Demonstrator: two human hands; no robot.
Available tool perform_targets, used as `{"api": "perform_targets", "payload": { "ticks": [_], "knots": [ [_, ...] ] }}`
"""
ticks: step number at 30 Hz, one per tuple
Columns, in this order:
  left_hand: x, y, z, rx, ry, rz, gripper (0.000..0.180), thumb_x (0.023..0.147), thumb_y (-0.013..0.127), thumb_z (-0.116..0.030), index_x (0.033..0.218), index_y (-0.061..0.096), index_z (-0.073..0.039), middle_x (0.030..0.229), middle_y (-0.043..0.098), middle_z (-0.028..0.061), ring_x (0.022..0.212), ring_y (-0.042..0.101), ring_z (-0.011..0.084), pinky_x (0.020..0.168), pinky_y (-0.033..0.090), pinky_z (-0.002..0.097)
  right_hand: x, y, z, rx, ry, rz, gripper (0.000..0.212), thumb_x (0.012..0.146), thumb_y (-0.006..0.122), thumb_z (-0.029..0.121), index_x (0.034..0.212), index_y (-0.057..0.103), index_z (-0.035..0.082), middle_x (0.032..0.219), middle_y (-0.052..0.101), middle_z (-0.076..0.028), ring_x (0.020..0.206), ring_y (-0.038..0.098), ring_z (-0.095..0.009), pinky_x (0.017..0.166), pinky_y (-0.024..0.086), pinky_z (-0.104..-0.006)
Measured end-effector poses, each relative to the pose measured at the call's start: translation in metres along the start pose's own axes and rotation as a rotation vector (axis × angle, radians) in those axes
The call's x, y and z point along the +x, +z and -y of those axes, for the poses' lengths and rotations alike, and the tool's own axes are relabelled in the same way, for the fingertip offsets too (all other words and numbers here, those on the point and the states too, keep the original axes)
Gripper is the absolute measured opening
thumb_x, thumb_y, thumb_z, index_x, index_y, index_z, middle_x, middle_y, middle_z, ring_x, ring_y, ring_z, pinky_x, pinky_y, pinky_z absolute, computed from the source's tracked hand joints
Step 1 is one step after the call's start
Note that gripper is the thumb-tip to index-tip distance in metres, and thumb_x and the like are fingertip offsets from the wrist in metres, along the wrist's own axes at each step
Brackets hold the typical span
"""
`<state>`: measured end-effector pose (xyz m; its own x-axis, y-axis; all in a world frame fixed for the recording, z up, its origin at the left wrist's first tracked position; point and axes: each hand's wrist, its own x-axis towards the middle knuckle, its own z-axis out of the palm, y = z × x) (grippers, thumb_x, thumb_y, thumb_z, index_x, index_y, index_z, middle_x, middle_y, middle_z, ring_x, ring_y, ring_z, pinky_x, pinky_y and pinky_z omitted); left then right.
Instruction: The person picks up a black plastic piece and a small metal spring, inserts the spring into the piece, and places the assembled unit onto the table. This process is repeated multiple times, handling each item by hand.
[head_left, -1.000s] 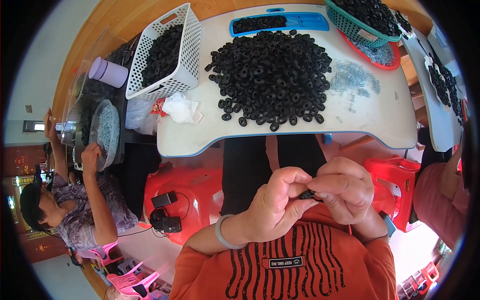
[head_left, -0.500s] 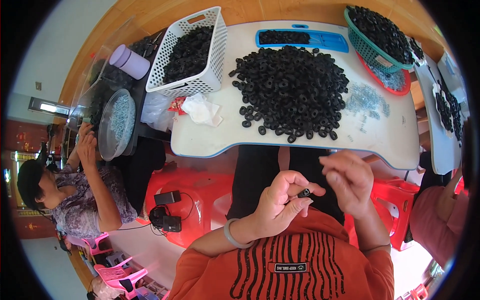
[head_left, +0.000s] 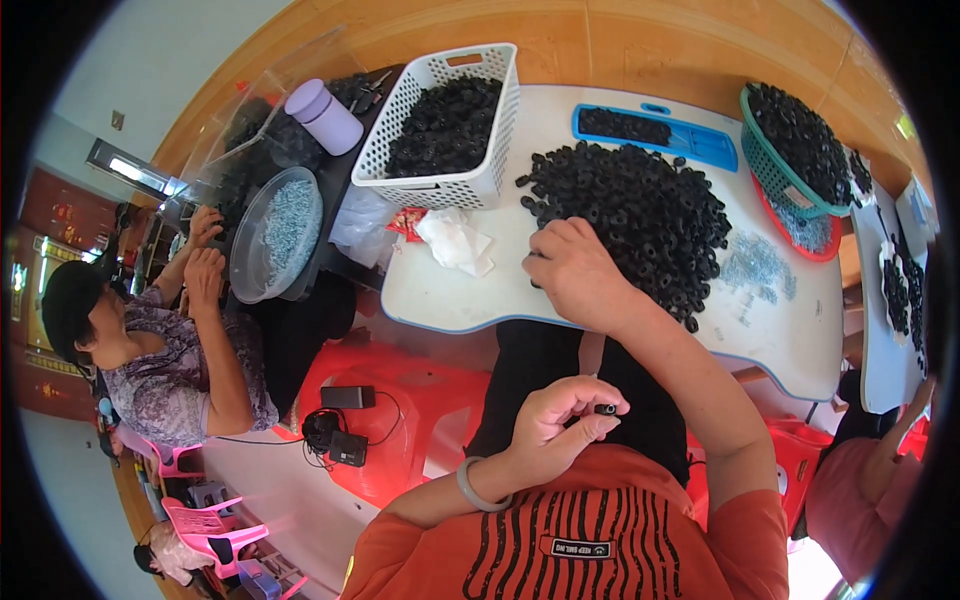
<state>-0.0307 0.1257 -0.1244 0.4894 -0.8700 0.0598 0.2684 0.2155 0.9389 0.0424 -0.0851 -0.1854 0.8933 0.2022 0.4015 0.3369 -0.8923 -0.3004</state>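
Note:
My left hand (head_left: pixel 560 425) is held close to my chest, fingers pinched on a small black part (head_left: pixel 605 409). My right hand (head_left: pixel 578 272) reaches out over the white table (head_left: pixel 790 340), resting at the near edge of a big heap of black rubber rings (head_left: pixel 640 210). Its fingers curl down into the rings; what they hold is hidden. A patch of small silver screws (head_left: pixel 755 268) lies to the right of the heap.
A white basket of black parts (head_left: pixel 445 125), a blue tray (head_left: pixel 650 130), and a green basket over a red dish (head_left: pixel 800 150) stand at the back. Crumpled white tissue (head_left: pixel 455 243) lies left. A person (head_left: pixel 160 350) works at a bowl of screws (head_left: pixel 280 230). Red stools (head_left: pixel 390 420) below.
My right hand has left the left hand and stretched forward to the ring heap. The left hand stays near my chest with the small part. The view has tilted toward the table.

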Motion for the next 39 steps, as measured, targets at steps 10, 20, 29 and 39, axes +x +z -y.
{"api": "perform_targets", "payload": {
  "ticks": [10,20,29,39],
  "knots": [
    [0.023,-0.063,-0.056,-0.076,-0.121,-0.114,0.019,0.104,0.066,-0.002,0.123,0.062,0.0,0.112,0.072,0.0105,0.09,0.066,0.0089,0.076,0.056,0.0227,0.17,-0.018,-0.124,-0.181,0.273,0.012,0.011,0.087,0.067,0.008,0.09,0.077,0.008,0.098,0.07,-0.012,0.105,0.065,-0.034,0.092,0.05,-0.0479],
    [0.095,-0.168,-0.093,-0.08,-0.125,-0.242,0.02,0.104,0.066,-0.004,0.123,0.062,-0.001,0.11,0.072,0.0067,0.09,0.066,0.0072,0.074,0.054,0.0212,0.277,-0.002,-0.281,-0.373,0.395,0.042,0.009,0.082,0.068,0.01,0.087,0.076,0.007,0.094,0.072,-0.017,0.096,0.07,-0.037,0.082,0.057,-0.0499],
    [0.139,-0.217,-0.057,-0.037,-0.112,-0.194,0.018,0.104,0.066,-0.004,0.122,0.062,0.001,0.111,0.072,0.008,0.092,0.066,0.0083,0.075,0.055,0.0214,0.274,0.055,-0.355,-0.255,0.444,0.038,0.01,0.083,0.068,0.01,0.088,0.076,0.006,0.093,0.072,-0.016,0.093,0.07,-0.035,0.08,0.057,-0.0481],
    [0.134,-0.216,-0.055,0.001,-0.106,-0.261,0.021,0.103,0.07,-0.006,0.122,0.064,0.001,0.099,0.071,0.0027,0.081,0.063,0.0055,0.07,0.052,0.0211,0.288,0.053,-0.36,-0.151,0.483,-0.003,0.01,0.083,0.069,0.009,0.089,0.076,0.006,0.091,0.073,-0.015,0.09,0.07,-0.033,0.078,0.057,-0.046]
  ]
}}
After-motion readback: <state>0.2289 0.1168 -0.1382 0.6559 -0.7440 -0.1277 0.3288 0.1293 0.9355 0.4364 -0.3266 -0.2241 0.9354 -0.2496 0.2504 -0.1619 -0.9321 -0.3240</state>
